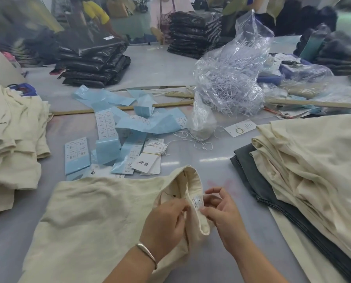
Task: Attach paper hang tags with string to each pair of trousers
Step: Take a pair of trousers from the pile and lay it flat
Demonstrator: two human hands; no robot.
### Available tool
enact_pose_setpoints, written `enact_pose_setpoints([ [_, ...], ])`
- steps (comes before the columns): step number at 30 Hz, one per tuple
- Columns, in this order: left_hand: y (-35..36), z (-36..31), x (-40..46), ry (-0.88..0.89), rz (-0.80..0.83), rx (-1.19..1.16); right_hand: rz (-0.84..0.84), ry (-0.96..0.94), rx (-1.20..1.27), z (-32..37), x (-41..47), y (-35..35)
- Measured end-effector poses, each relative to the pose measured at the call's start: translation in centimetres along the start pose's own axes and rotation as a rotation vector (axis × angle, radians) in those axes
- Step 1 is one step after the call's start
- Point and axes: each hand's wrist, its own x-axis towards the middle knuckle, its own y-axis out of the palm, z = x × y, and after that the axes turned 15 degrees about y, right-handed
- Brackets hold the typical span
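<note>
A cream pair of trousers lies flat in front of me with its waistband turned open. My left hand grips the waistband fabric from the left. My right hand pinches the small white sewn-in label inside the waistband. A bundle of white paper hang tags with string lies just beyond the trousers. Loose white strings are scattered near a small bag of string.
Stacks of cream trousers sit at left and right, the right one over grey denim. Blue sticker sheets litter the middle. A clear bag of plastic fasteners, black packed stacks and people stand beyond.
</note>
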Motion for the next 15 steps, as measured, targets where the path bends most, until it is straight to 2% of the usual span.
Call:
enact_pose_setpoints([
  [2, 0.4, -0.4, 0.1, -0.197, 0.026, -0.114, 0.044, -0.016, -0.055, -0.1, 0.0, -0.2],
  [3, 0.8, -0.4, 0.1, -0.242, 0.025, -0.150, 0.052, -0.006, -0.082, -0.3, 0.2, -0.4],
  [11, 2.1, 0.1, 0.3, -0.339, 0.100, -0.182, -0.012, 0.134, -0.300, -0.7, 1.0, -0.8],
  [15, 2.3, 0.7, 0.3, -0.354, 0.105, -0.182, -0.058, 0.139, -0.367, -0.1, 1.4, -0.8],
])
